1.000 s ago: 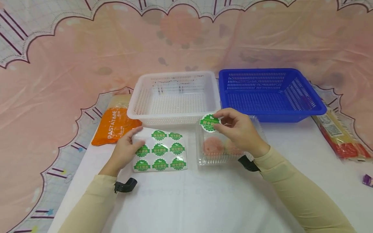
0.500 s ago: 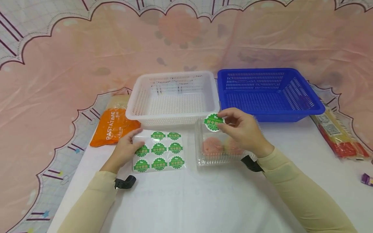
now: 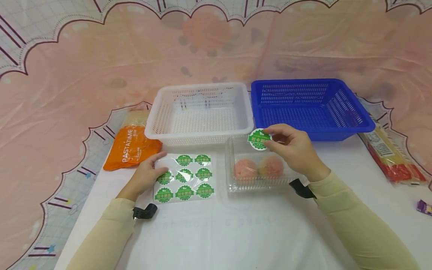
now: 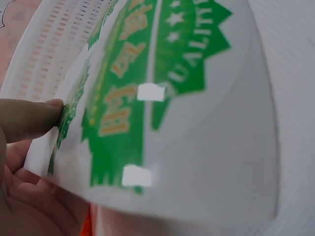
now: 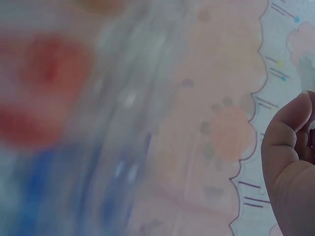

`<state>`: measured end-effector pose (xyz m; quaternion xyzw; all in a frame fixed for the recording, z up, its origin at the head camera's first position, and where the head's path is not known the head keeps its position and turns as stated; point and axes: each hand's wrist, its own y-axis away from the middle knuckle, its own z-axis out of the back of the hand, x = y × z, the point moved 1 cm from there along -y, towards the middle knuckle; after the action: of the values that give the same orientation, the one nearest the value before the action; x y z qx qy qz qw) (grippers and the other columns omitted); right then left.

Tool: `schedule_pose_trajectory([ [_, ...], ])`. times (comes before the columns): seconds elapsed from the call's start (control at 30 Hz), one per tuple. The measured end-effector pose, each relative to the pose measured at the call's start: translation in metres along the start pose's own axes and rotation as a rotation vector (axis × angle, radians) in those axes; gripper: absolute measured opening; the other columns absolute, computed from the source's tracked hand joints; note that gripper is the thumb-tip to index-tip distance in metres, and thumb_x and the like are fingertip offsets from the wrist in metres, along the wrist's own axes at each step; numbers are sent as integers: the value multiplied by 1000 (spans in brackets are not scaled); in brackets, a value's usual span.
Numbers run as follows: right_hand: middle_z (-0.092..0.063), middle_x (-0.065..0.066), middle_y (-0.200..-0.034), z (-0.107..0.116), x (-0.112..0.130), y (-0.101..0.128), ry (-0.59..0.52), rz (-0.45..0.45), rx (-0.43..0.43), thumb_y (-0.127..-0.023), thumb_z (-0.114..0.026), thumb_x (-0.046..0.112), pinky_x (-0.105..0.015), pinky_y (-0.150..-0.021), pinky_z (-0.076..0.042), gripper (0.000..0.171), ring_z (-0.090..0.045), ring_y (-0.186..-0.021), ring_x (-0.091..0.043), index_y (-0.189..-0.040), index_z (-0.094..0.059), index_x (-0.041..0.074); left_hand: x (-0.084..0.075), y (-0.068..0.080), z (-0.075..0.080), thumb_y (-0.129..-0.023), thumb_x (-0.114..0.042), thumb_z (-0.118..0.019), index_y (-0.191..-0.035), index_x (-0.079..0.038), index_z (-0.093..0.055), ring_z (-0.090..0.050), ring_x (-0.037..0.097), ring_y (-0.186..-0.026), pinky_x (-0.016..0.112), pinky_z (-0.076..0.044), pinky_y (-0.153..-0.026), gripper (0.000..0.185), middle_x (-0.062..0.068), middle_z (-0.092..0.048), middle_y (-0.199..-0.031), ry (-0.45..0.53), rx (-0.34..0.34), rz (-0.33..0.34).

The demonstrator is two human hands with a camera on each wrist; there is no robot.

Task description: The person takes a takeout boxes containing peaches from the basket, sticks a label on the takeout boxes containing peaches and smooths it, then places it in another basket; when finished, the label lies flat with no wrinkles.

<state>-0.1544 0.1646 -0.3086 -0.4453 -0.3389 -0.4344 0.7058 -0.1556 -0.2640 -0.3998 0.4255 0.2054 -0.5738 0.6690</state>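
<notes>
right hand: the right hand pinches a round green-and-white sticker between thumb and fingertips, right of frame centre in the head view; in the right wrist view only a curled bit of the hand shows, the rest is blur.
sticker place: held in the air, face toward the camera, over the far left corner of the clear plastic clamshell box; contact with the lid cannot be told.
key relation: the box lies directly below and toward the lower frame from the sticker; two pink round buns sit side by side inside it, under the lid.
box axis: long side runs left-right across the frame, parallel to the table's near edge.
nearer hand: right hand is over the box; left hand is well apart from it, at frame left of centre.
left hand: the left hand presses down the left edge of the glossy sheet of green stickers, thumb on top and fingers lightly curled at the edge; the left wrist view shows a fingertip on the sheet.
sheet: flat on the white table, just left of the box, not touching it.
behind: white perforated plastic basket and blue perforated plastic basket side by side, upper centre.
other: orange pasta bag at frame left, red-and-yellow packet at right edge.
</notes>
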Motion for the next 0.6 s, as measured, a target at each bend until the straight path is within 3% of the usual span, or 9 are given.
schedule_pose_trajectory([
  [0.4, -67, -14, -114, 14, -15, 6, 103, -83, 73, -89, -74, 2, -13, -83, -50, 29, -60, -90, -12, -118, -70, -3, 3, -2, -3, -99, -23, -63, -157, -18, -36, -23, 42, -144, 66, -20, -113, 64, 18, -20, -163, -62, 20, -17],
  [0.6, -68, -13, -112, 18, -22, 7, 137, -109, 118, -89, -75, 4, -15, -76, -52, 29, -61, -87, -13, -117, -70, -2, 2, 0, -5, -99, -20, -63, -156, -16, -37, -23, 41, -144, 66, -19, -113, 63, 18, -20, -163, -62, 14, -16],
])
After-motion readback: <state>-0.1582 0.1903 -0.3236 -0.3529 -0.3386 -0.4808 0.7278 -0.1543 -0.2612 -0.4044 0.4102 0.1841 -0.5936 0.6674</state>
